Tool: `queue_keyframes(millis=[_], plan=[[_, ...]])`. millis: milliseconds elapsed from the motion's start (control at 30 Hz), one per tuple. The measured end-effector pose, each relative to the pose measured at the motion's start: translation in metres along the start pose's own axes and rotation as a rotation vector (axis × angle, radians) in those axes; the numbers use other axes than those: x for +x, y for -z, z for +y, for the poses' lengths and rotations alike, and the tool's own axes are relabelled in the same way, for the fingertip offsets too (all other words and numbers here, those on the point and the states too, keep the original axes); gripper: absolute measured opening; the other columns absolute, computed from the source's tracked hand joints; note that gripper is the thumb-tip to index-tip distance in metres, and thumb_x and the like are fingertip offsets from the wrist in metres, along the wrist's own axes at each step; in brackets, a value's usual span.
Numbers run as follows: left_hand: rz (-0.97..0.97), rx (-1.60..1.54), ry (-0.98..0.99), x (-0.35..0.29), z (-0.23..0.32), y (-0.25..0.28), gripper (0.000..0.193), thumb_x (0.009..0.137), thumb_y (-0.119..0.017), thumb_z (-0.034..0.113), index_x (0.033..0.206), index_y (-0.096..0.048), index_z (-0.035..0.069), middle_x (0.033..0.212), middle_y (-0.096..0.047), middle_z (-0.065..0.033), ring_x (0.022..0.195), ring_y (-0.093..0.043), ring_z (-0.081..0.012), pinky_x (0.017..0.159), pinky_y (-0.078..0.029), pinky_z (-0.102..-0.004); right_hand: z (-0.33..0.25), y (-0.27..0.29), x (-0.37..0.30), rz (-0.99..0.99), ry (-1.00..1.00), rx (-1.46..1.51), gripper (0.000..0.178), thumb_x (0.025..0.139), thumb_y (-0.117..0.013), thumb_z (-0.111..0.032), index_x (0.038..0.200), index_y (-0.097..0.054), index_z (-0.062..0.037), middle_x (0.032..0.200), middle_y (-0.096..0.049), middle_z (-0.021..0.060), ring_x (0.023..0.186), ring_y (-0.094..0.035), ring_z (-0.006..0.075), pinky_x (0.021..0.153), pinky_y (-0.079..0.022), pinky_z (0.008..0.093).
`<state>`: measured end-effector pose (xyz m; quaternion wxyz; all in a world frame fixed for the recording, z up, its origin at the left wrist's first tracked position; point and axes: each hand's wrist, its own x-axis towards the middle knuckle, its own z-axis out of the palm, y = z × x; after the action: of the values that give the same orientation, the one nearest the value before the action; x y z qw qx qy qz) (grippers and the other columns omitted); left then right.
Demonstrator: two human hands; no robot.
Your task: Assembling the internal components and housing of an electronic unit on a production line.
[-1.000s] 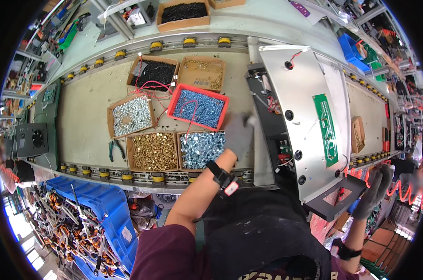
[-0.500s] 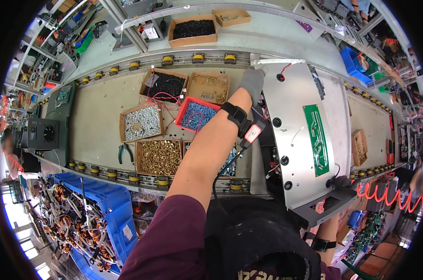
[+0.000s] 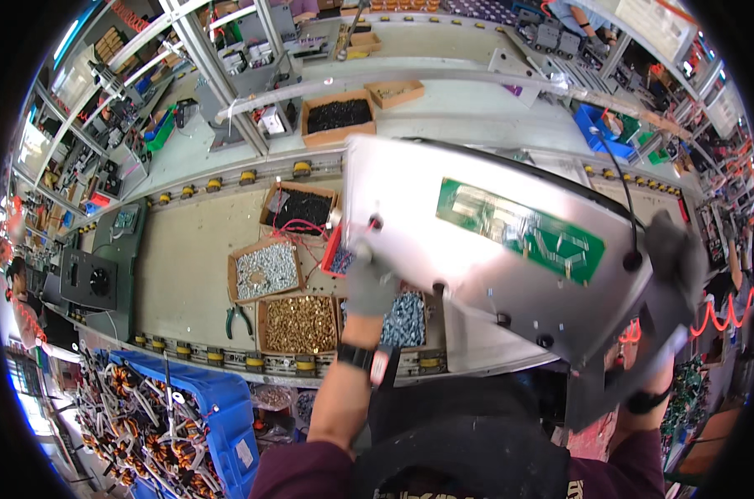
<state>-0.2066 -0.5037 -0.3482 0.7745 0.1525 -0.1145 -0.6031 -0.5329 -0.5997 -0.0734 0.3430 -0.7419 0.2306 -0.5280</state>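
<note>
A silvery metal casing [image 3: 402, 191] is held up and tilted above the bench, smeared by motion. A green circuit board [image 3: 522, 230] shows on its face, with several round black grommets along the edges. A black end bracket [image 3: 614, 382] juts from its near right end. My left hand [image 3: 371, 281], in a grey glove, grips the casing's left end near the lower corner. On the right end my right hand [image 3: 676, 258], in a dark glove, is closed around the edge by the bracket; its fingers are partly hidden. Both wrists carry black straps.
Left of the casing stand boxes of silver screws [image 3: 265, 271], brass screws [image 3: 300, 324], blue screws [image 3: 406, 318] and black screws [image 3: 300, 208]. Pliers [image 3: 239, 321] lie beside them. Roller rails [image 3: 215, 356] edge the bench. A blue crate [image 3: 227, 424] of wired coils stands at lower left.
The casing has been lifted and turned, its far end swinging left and toward me. My left hand moved nearer and left with it; my right hand rose into view at the right end.
</note>
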Motion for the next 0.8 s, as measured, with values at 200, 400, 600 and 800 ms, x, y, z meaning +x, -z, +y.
queue_keyframes(millis=[200, 400, 600, 800], plan=[[-0.006, 1.257, -0.271, -0.015, 0.042, -0.048, 0.062, 0.093, -0.052, 0.038, 0.138, -0.033, 0.000, 0.139, -0.043, -0.0136, 0.128, -0.041, -0.0287, 0.108, -0.033, -0.0440, -0.055, -0.001, 0.051, -0.223, 0.284, -0.145, 0.040, 0.100, -0.035, -0.029, 0.067, -0.049, -0.0103, 0.061, -0.035, -0.0010, 0.058, -0.032, 0.0152, 0.063, -0.031, 0.0305], [0.075, 0.036, -0.126, -0.017, 0.018, -0.077, 0.046, 0.099, -0.040, 0.031, 0.136, -0.036, 0.002, 0.136, -0.046, -0.0133, 0.121, -0.049, -0.0261, 0.104, -0.038, -0.0442, 0.019, 0.051, -0.017, -0.047, 0.271, 0.034, 0.032, 0.102, -0.030, -0.017, 0.106, -0.062, -0.0111, 0.056, -0.030, -0.0021, 0.058, -0.035, 0.0141, 0.099, -0.036, 0.0409], [0.095, 0.340, 0.028, 0.011, 0.000, -0.089, 0.041, 0.098, -0.044, 0.023, 0.132, -0.038, 0.002, 0.130, -0.050, -0.0139, 0.119, -0.051, -0.0280, 0.098, -0.045, -0.0450, 0.107, 0.072, -0.123, 0.521, -0.283, 0.383, 0.043, 0.100, -0.034, -0.029, 0.062, -0.041, -0.0110, 0.045, -0.033, 0.0018, 0.044, -0.029, 0.0142, 0.042, -0.023, 0.0305], [0.107, 0.339, 0.176, 0.089, -0.068, -0.105, 0.050, 0.094, -0.051, 0.025, 0.137, -0.034, 0.004, 0.130, -0.050, -0.0147, 0.116, -0.053, -0.0282, 0.096, -0.046, -0.0420, 0.170, 0.109, -0.150, 0.641, -0.289, 0.470, 0.029, 0.099, -0.036, -0.024, 0.078, -0.049, -0.0077, 0.061, -0.045, 0.0073, 0.056, -0.041, 0.0172, 0.052, -0.035, 0.0297]])
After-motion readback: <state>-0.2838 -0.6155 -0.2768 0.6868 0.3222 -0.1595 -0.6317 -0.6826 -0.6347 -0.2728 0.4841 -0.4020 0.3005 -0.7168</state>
